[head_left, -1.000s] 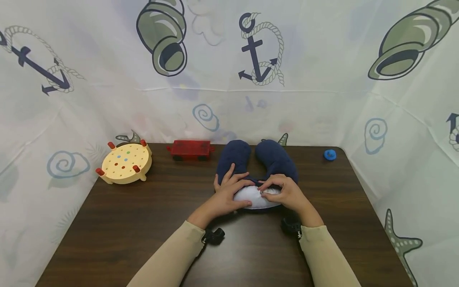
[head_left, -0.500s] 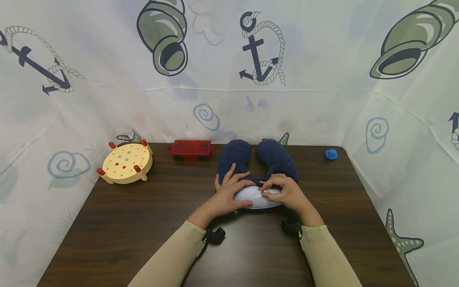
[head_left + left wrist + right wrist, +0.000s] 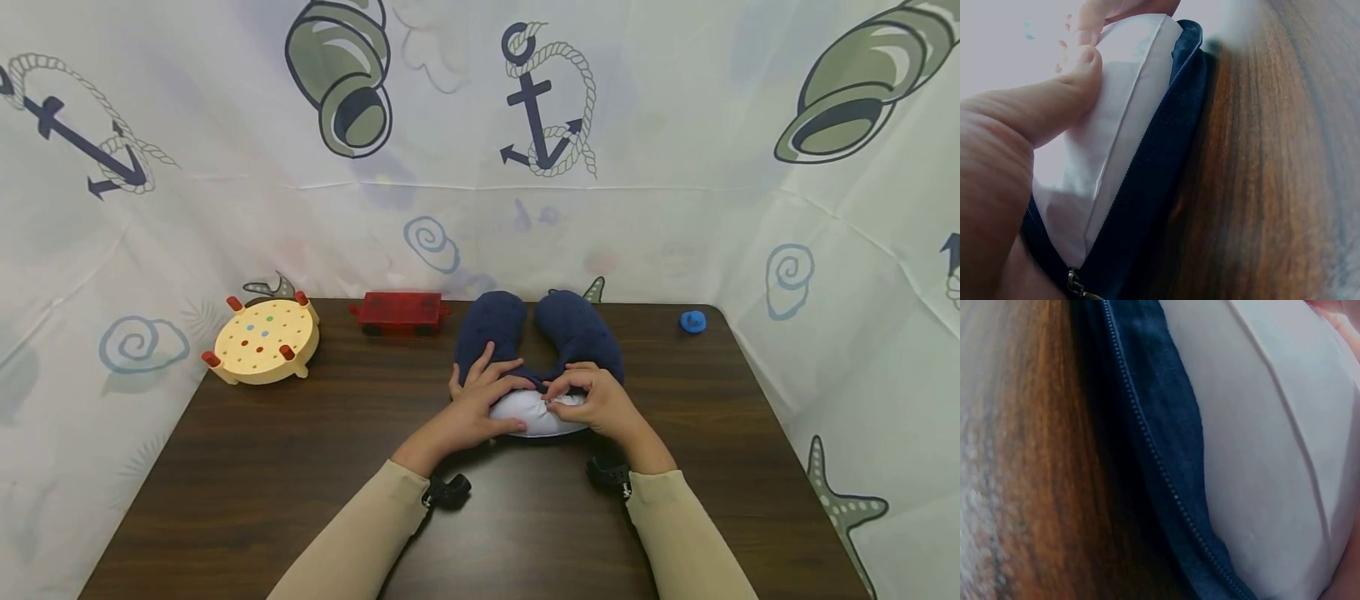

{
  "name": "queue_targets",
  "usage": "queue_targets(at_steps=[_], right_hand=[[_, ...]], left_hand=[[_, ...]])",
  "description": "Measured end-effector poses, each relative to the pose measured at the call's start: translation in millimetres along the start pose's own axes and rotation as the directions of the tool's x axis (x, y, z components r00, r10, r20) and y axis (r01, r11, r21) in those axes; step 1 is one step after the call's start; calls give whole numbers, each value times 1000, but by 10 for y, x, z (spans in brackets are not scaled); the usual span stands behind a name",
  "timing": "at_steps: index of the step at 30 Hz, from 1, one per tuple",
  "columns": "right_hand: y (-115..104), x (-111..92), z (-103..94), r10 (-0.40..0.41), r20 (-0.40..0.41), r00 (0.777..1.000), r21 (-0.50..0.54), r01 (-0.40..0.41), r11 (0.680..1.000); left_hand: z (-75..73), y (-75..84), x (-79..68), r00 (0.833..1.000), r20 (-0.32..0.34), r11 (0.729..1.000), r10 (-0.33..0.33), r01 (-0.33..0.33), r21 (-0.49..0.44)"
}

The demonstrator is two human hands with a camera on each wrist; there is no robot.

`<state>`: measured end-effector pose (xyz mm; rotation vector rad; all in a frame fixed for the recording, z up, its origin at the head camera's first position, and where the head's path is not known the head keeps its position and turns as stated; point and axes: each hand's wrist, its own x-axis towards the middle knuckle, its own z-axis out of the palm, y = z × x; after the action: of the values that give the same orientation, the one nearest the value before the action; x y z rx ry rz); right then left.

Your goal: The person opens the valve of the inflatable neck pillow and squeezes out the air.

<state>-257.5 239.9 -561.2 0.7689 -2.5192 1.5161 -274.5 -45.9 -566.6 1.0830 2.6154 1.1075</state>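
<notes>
A navy U-shaped neck pillow (image 3: 576,329) lies on the table with its cover unzipped along the near curve. Through that opening bulges the white inner pillow (image 3: 521,410). My left hand (image 3: 480,410) rests over the left side, fingers spread across the navy cover and thumb on the white fabric. With thumb and index finger, my right hand (image 3: 603,404) pinches the white inner pillow near its top. In the left wrist view, a metal zip slider (image 3: 1074,282) sits at one end of the opening. Zip teeth (image 3: 1147,434) run along the navy edge in the right wrist view.
On the brown table (image 3: 322,467), a round yellow pegged toy (image 3: 266,342) lies at the back left. Beside it stands a red wheeled toy wagon (image 3: 399,312). A small blue object (image 3: 692,322) is at the back right corner. A printed white cloth (image 3: 637,233) hangs behind.
</notes>
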Motion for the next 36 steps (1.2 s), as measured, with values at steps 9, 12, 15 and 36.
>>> queue_targets(at_steps=[9, 12, 15, 36], right_hand=[[17, 10, -2, 25, 22, 999, 19, -25, 1000], [20, 13, -3, 44, 24, 999, 28, -45, 999], [15, 12, 1, 68, 19, 998, 41, -69, 997], [55, 5, 19, 8, 24, 1000, 128, -11, 992]], left_hand=[[-1, -17, -1, 1000, 4, 1000, 0, 0, -14], [-9, -23, -1, 1000, 10, 1000, 4, -4, -18], [-27, -23, -3, 1000, 19, 1000, 6, -5, -26], [-42, -50, 8, 999, 43, 1000, 5, -4, -24]])
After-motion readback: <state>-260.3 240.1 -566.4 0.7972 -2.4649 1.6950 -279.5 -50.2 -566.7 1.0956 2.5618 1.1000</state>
